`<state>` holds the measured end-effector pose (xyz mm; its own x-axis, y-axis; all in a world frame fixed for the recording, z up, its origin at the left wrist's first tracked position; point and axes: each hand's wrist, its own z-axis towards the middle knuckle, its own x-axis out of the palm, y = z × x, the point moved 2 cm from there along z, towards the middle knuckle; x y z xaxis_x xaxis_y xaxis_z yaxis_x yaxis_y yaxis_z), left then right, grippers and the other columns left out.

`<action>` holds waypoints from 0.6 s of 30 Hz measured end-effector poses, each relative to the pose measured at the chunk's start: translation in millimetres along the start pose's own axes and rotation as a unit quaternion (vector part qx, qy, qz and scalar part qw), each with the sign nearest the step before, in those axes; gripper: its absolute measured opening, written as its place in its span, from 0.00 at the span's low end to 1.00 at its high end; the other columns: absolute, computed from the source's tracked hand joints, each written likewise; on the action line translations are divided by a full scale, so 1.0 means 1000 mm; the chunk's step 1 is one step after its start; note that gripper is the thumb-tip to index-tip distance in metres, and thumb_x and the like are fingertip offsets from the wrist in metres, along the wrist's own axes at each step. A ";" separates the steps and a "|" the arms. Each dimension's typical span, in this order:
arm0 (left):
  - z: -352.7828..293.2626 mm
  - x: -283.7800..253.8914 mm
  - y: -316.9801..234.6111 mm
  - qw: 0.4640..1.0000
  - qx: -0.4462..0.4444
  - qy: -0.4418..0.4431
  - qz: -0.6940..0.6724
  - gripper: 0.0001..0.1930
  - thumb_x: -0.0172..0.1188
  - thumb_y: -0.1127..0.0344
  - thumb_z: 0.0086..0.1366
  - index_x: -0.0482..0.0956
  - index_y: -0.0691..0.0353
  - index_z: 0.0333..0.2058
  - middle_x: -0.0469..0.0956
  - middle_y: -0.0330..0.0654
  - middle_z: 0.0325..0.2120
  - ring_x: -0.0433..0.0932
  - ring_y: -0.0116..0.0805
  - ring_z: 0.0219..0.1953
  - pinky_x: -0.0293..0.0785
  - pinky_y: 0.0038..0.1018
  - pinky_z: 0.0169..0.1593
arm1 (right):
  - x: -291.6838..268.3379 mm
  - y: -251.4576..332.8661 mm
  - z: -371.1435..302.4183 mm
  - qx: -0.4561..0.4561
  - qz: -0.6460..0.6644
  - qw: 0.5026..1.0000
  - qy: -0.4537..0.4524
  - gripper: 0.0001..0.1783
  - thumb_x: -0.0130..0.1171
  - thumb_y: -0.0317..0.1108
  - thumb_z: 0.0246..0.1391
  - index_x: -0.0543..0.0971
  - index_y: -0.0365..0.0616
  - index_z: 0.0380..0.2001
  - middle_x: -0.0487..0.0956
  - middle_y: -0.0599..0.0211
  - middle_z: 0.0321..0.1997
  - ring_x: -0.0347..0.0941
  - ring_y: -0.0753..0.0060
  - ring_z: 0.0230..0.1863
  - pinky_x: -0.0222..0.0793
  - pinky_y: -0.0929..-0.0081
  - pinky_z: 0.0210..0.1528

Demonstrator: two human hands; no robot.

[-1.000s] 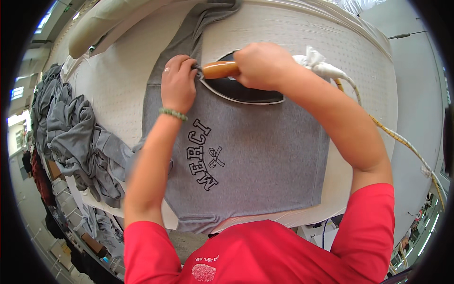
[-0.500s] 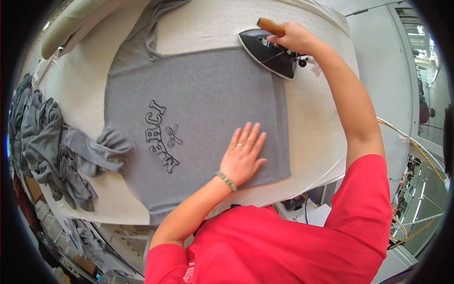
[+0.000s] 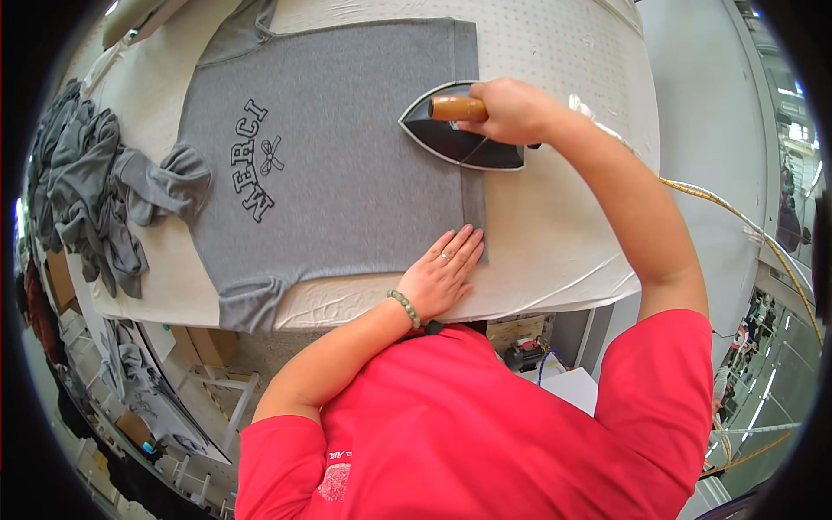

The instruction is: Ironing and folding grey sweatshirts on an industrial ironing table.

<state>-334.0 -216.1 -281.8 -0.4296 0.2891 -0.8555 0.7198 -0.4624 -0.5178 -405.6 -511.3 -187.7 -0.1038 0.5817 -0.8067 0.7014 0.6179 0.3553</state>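
Observation:
A grey sweatshirt [image 3: 347,147] with dark outlined lettering and a small bow motif is spread flat, its hem to the right. My right hand [image 3: 517,111] grips the wooden handle of a black iron [image 3: 485,154], whose soleplate sits across the hem, pointed end to the left. Nearer me, my left hand [image 3: 438,276] lies flat with its fingers stretched out, fingertips on the lower corner of the hem. A green bead bracelet is on that wrist and a ring on one finger.
The garment rests on a pale cloth-covered ironing table [image 3: 563,234]. A heap of grey garments [image 3: 82,191] lies at its left end. A yellow and white cord [image 3: 728,201] runs off to the right. Boxes and racks stand below left.
The iron in my right hand has come nearer and slightly left along the hem, its handle turning. My left hand has shifted to the hem's near corner. The sweatshirt appears farther away in view.

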 end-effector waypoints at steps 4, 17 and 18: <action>-0.011 0.014 -0.018 1.000 0.017 -0.015 0.007 0.36 0.56 0.52 0.70 0.64 0.66 0.71 0.59 0.50 0.75 0.54 0.47 0.78 0.47 0.44 0.79 | 0.033 0.017 -0.036 0.004 -0.003 1.000 0.009 0.22 0.68 0.50 0.60 0.81 0.39 0.37 0.85 0.47 0.35 0.81 0.38 0.40 0.76 0.51 0.43; -0.221 -0.056 0.077 0.876 -0.349 -0.271 0.193 0.18 0.61 0.77 0.57 0.81 0.62 0.48 0.79 0.48 0.47 0.78 0.51 0.52 0.73 0.44 0.57 | 0.141 0.083 -0.161 0.047 0.028 0.997 0.060 0.22 0.68 0.48 0.59 0.78 0.41 0.43 0.85 0.43 0.35 0.82 0.36 0.39 0.77 0.47 0.43; -0.231 -0.057 0.082 0.879 -0.350 -0.269 0.180 0.17 0.61 0.77 0.57 0.82 0.62 0.47 0.80 0.48 0.45 0.78 0.51 0.51 0.74 0.44 0.56 | 0.143 0.091 -0.158 0.039 0.025 0.997 0.060 0.22 0.68 0.48 0.59 0.78 0.41 0.43 0.85 0.43 0.35 0.82 0.36 0.39 0.77 0.47 0.43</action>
<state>-124.4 -76.9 -272.9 -0.1649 -0.2957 -0.9409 0.9402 0.2413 -0.2406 -468.2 -288.2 -195.5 -0.1476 0.6735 -0.7243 0.7599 0.5460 0.3529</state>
